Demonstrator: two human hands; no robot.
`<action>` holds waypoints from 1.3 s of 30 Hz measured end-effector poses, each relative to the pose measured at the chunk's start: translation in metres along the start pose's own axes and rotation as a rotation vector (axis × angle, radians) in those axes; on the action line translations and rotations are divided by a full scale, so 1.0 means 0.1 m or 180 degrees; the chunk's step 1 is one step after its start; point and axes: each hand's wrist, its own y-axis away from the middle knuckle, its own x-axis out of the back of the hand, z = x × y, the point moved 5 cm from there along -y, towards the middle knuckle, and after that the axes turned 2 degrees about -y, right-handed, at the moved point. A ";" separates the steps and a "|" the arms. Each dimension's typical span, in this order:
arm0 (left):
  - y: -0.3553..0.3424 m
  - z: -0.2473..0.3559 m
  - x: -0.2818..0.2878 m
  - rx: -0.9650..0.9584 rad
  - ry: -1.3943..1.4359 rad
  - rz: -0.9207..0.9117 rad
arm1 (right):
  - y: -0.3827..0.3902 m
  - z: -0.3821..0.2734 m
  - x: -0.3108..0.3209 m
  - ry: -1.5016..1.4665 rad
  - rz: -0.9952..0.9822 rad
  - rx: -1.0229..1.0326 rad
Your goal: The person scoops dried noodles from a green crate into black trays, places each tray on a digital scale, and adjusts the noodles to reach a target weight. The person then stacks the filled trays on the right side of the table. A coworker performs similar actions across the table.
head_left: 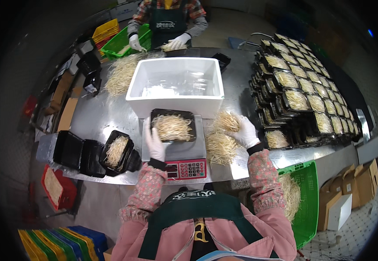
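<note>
Head view from across the room shows a black rectangular plastic tray (pixel 172 112), heaped with thin, pale, tangled sprouts (pixel 171 127), above a red-fronted, steel-topped scale (pixel 176 151), the white-gloved left hand (pixel 155 144) pinching its left rim, the gloved right hand (pixel 245 132) clasping a loose sprout clump (pixel 226 122).

At mid-frame, a tray of sprouts (pixel 172 127) lies over the scale (pixel 178 152); whether it rests on the plate is hard to tell. The left hand (pixel 155 144) is at the tray's left side, the right hand (pixel 246 132) at a sprout heap (pixel 220 148) right of the scale. Behind the tray stands a foam box (pixel 176 105), with a sprout pile (pixel 121 75) to its left and a co-worker (pixel 167 19) beyond, top centre. Stacked trays (pixel 302 82) fill the table's right end; other trays (pixel 69 149) lie lower left on it. A sprout-holding crate (pixel 310 195) stands lower right.
</note>
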 end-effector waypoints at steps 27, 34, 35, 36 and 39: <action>0.21 -0.37 -0.25 -0.1213 -0.3454 -0.1717 | -0.59 -1.16 -0.97 0.1310 -0.1588 0.1453; 0.22 -0.47 -0.30 -0.1070 -0.3635 -0.1730 | -0.47 -0.98 -1.29 0.1192 -0.1369 0.1584; 0.22 -0.47 -0.30 -0.1018 -0.3676 -0.1762 | -0.49 -0.98 -1.23 0.1090 -0.1364 0.1617; 0.23 -0.47 -0.30 -0.0967 -0.3759 -0.1785 | -0.47 -0.97 -1.18 0.1175 -0.1517 0.1665; 0.26 -0.47 -0.33 -0.0877 -0.3862 -0.1855 | -0.45 -0.90 -1.05 0.1113 -0.1436 0.1645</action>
